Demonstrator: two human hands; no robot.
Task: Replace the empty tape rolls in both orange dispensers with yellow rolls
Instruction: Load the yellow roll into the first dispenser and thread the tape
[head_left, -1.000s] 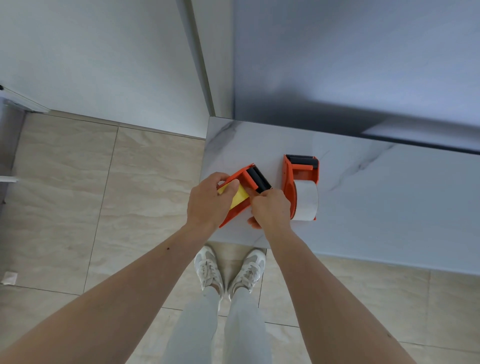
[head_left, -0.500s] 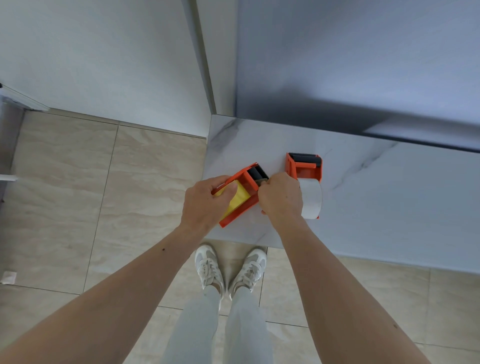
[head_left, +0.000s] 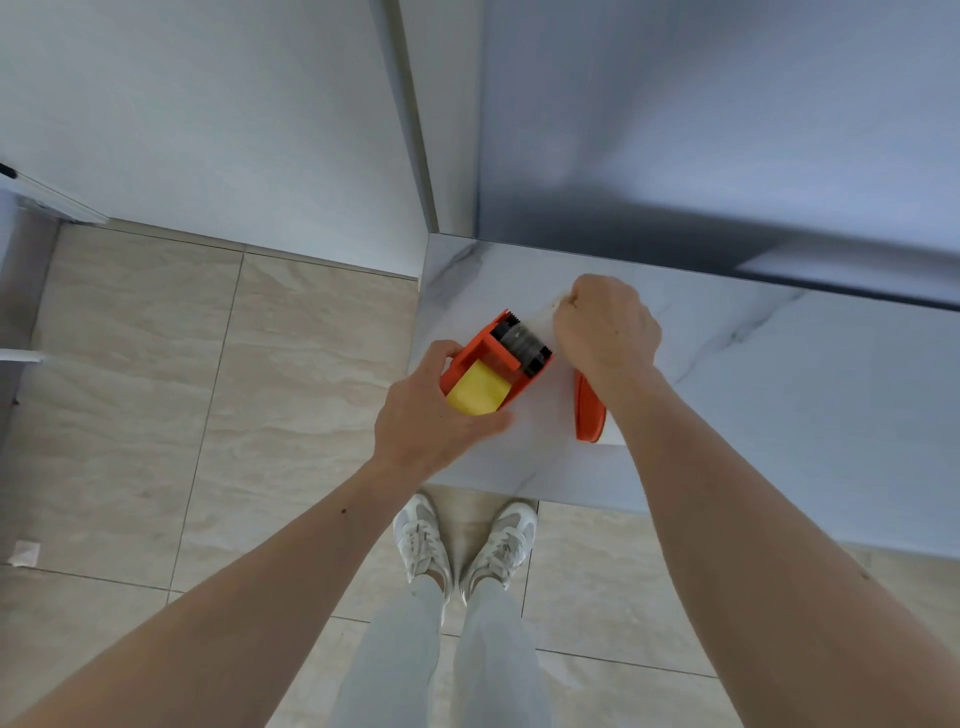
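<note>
- Head view, looking down: the left hand (head_left: 431, 410) is wrapped around the near end of the left orange dispenser (head_left: 493, 358), fingers curled over its body and the yellow roll (head_left: 478, 394) seated inside. The grip looks meant to pin the dispenser to the marble surface (head_left: 779, 405) so it cannot slide while tape is drawn off.
- The dispenser sits near the left corner of the surface, angled with its black roller and toothed edge pointing far and right, which puts the outlet towards the other hand.
- The right hand (head_left: 605, 332) is closed into a loose fist just beyond the dispenser's far end. It seems to pinch a pale strip of tape (head_left: 543, 314) running out from the roller, though the strip is faint and the fingertips are hidden, so I cannot tell how firm the pinch is.
- My reading is that the tape end is being threaded over the roller and pulled through the cutter, the last part of loading this roll.
- The second orange dispenser (head_left: 589, 408) lies just right of the first, mostly hidden under the right wrist; only an orange side edge shows. What roll it holds cannot be seen here.
- Judged from this, one dispenser carries its yellow roll and the second needs checking.
- A pull too sharp could tip the dispenser off the near edge onto the tiled floor (head_left: 156, 415).
</note>
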